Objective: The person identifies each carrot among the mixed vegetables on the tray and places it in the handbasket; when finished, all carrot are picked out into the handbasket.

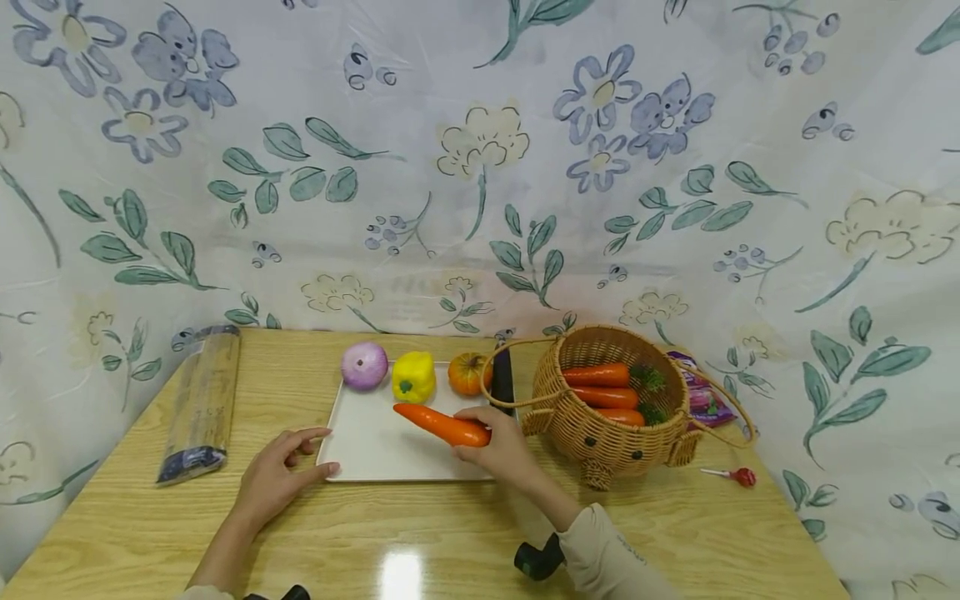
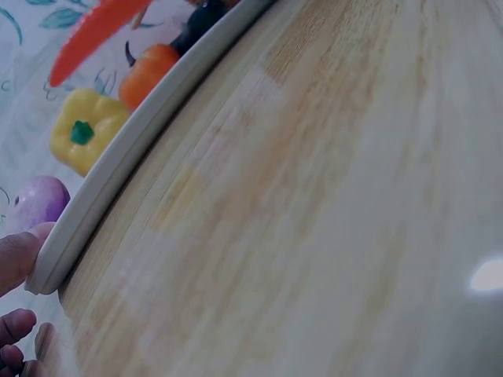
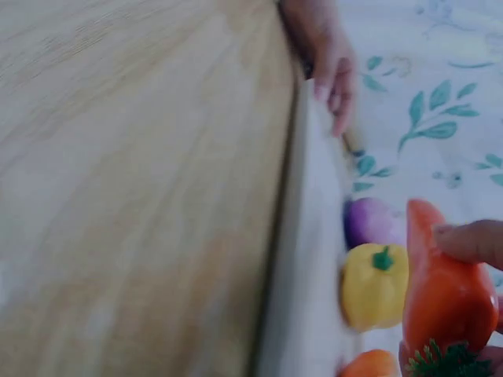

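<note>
My right hand (image 1: 497,446) grips an orange carrot (image 1: 438,423) by its thick end, held above the white tray (image 1: 375,446). In the right wrist view, the carrot (image 3: 444,290) shows its green top beside the fingers. My left hand (image 1: 277,471) rests at the tray's front left corner, its thumb and fingertips touching the rim. The left wrist view shows the thumb (image 2: 27,247) against that rim. Along the tray's back are a purple onion (image 1: 364,367), a yellow bell pepper (image 1: 413,377), a small orange pumpkin (image 1: 468,373) and a dark, long vegetable (image 1: 502,375), partly hidden.
A wicker basket (image 1: 581,437) with an animal face and looped handles stands right of the tray, holding carrots (image 1: 600,397). Behind it lies a purple packet (image 1: 708,404); a red lollipop (image 1: 742,477) lies nearer. A clear, dark-ended package (image 1: 198,408) lies at the left. Floral cloth backs the table.
</note>
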Demonstrator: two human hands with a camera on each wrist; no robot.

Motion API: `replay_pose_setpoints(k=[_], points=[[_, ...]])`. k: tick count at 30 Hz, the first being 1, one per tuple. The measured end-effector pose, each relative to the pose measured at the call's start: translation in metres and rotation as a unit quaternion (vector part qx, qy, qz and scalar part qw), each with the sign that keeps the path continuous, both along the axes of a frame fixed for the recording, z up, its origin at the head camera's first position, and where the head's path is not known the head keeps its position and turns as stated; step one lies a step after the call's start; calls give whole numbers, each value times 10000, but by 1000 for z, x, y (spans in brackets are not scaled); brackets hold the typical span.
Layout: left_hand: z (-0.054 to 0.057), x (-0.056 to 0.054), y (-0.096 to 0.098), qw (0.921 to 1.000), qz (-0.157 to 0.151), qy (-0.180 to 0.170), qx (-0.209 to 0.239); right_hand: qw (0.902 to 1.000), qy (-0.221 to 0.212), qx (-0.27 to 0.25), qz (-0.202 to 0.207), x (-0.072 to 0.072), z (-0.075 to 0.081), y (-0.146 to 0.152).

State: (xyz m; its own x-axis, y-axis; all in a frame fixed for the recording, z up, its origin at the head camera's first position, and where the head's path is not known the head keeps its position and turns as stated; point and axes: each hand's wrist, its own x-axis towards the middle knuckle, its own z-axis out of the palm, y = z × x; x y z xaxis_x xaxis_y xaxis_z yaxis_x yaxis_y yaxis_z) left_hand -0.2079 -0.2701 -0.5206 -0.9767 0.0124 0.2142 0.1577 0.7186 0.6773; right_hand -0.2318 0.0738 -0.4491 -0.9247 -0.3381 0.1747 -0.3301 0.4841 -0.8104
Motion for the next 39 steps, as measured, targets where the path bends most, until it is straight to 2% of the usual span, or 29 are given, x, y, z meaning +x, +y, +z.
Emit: replay_pose_setpoints(k=[9,18,22,28,39], points=[[-1,-1,1,10000,8,62,-19,9965,-346,-10,758,0,31,8],[2,-2,1,9999,55,-125,2,9892,-599,71,1336,-8,44,18],[1,-2,0,9998,72,-164,-18,9867,-675,39,1481,-11,51,23],[-2,-1,-1,10000,48,-14,-27,9836,-682,27,1669,-19,67,32],[-2,-3,-2,10000,44,-57,-14,9847,-696,207,1586,-29,98,59]])
